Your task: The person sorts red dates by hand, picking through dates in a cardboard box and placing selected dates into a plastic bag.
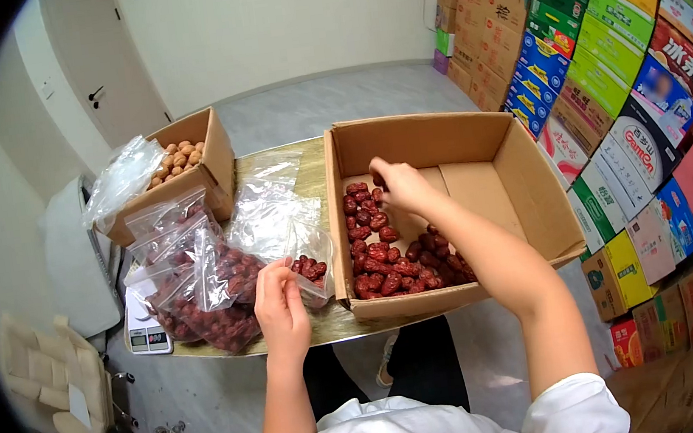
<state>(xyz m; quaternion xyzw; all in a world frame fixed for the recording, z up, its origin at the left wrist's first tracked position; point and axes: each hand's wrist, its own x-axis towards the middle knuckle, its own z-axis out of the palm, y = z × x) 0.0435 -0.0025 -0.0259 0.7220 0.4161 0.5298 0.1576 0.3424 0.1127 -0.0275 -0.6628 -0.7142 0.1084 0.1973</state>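
Note:
My right hand (398, 185) reaches into the large cardboard box (475, 292), its fingers pinched at the upper edge of the red dates (377, 260); a dark date shows at the fingertips. Close to the box's left wall, my left hand (280, 303) is raised with fingers curled at the rim of a clear bag (318, 292) that has some dates inside. Filled zip bags of dates (222, 290) are piled to the left of that hand. Behind it lie empty clear bags (277, 203) on the table.
A smaller box (220, 158) of walnuts (176, 161) with plastic bags on top stands at the back left. A white scale (147, 325) sits at the table's left edge. Stacked cartons (598, 102) line the right wall; a beige chair (61, 377) is at left.

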